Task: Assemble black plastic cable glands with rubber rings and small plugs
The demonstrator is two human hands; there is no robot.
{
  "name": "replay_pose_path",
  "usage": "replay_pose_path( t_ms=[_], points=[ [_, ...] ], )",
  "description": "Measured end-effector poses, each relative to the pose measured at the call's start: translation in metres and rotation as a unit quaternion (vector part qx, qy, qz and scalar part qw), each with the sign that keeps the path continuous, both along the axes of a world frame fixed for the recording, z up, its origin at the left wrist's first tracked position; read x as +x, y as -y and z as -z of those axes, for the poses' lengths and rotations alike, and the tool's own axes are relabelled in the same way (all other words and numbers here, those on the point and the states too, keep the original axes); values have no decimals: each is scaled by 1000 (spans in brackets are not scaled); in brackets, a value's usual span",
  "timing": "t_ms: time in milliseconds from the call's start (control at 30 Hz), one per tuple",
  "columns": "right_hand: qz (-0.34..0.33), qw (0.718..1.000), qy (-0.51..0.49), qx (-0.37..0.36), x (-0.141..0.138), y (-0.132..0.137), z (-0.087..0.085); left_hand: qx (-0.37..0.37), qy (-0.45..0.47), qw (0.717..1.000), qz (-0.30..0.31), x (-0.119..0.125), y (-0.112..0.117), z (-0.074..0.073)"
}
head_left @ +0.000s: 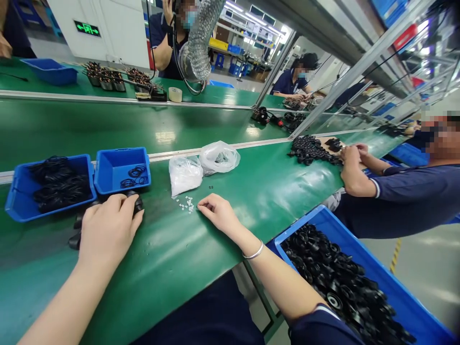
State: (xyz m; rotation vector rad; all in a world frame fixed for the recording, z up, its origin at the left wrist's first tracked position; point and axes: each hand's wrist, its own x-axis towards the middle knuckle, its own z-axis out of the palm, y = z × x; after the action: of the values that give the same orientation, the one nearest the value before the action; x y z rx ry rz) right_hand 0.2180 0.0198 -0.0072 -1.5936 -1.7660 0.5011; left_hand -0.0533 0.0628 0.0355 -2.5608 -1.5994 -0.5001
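My left hand (109, 227) is closed over a black round plastic part (137, 203) on the green bench, and its fingers hide most of it. More black parts (75, 239) show along the left side of that hand. At the bench middle, my right hand (218, 211) has thumb and forefinger pinched together, right beside a scatter of small white pieces (187, 205). Whatever lies between those fingertips is too small to make out. Behind the pieces stands a clear bag of white pieces (185, 173), touching a second open plastic bag (220, 158).
Two blue bins (50, 211) (122, 189) with black rings stand at the left. A large blue crate (359, 225) of black parts sits at my right. Beyond it, a co-worker (402, 191) handles pieces near a black heap (312, 149). A metal post (323, 100) rises from the bench.
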Motion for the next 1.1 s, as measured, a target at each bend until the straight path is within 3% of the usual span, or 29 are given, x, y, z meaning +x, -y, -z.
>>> replay_pose_path(
  t_ms=[67,100,133,200,267,300,367,667,833,1000,1100],
  points=[
    [-13,1000,9,9,-5,-5,3,-52,156,986,7,4,8,-1],
    [-20,1000,13,13,-6,-6,4,-109,257,960,13,7,14,-2],
    [-30,999,17,16,-8,-8,4,-188,360,913,24,11,20,-2],
    [-52,998,23,24,-8,-10,5,-383,536,751,39,19,33,-1],
    [-70,997,27,31,-8,-9,4,-513,615,598,34,27,44,1],
    [-73,996,29,32,-7,-8,4,-550,629,549,29,30,47,3],
    [-74,996,31,33,-6,-7,3,-587,632,506,24,33,52,6],
    [-30,997,54,45,-9,-6,5,-642,574,508,14,35,54,6],
    [-47,997,50,45,-3,0,4,-631,563,534,23,32,55,10],
    [-52,996,57,53,-3,5,5,-616,587,524,41,33,57,15],
    [-49,996,58,48,-3,6,5,-617,577,534,39,34,57,17]
  ],
)
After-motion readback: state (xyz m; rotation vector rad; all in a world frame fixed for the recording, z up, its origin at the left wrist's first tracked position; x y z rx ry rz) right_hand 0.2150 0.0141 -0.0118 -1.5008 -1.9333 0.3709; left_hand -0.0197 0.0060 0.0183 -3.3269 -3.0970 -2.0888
